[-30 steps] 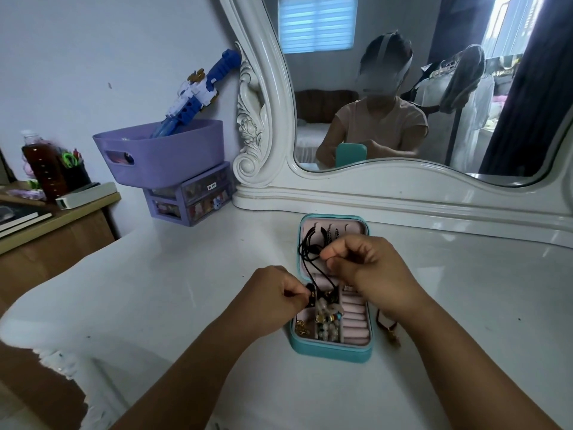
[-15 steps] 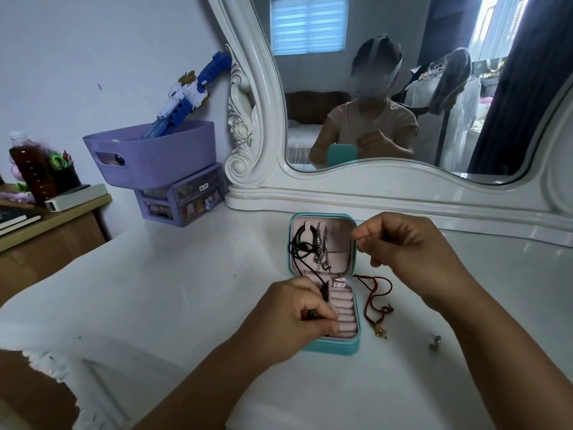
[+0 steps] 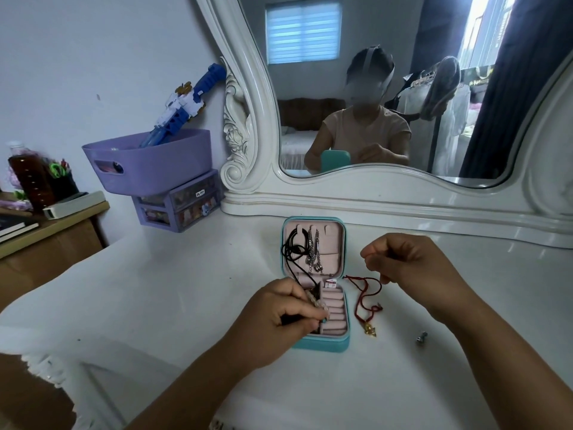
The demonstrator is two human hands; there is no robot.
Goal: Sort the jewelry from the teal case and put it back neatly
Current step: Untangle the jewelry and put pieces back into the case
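The teal case [image 3: 322, 344] lies open at the table's middle, its pink lid [image 3: 331, 259] raised toward the mirror. A black cord necklace [image 3: 290, 251] and silver chains [image 3: 313, 254] hang in the lid. My left hand [image 3: 269, 327] is over the base's left side and grips a pale bead bracelet [image 3: 317, 306]. Pink ring rolls [image 3: 334, 311] fill the base's right side. My right hand [image 3: 412, 271] hovers right of the case with fingers curled and nothing visible in them. Beneath it a red cord necklace [image 3: 361, 301] with a gold pendant lies on the table.
A small silver piece [image 3: 421, 339] lies on the table at the right. The white mirror frame [image 3: 387, 200] runs behind the case. At the back left, a purple basket [image 3: 148, 169] sits on a small drawer unit [image 3: 179, 206]. A wooden desk [image 3: 46, 234] stands further left.
My right hand left the case and moved out to the right. The red cord necklace now lies beside the case. My left hand has taken hold of the bead bracelet.
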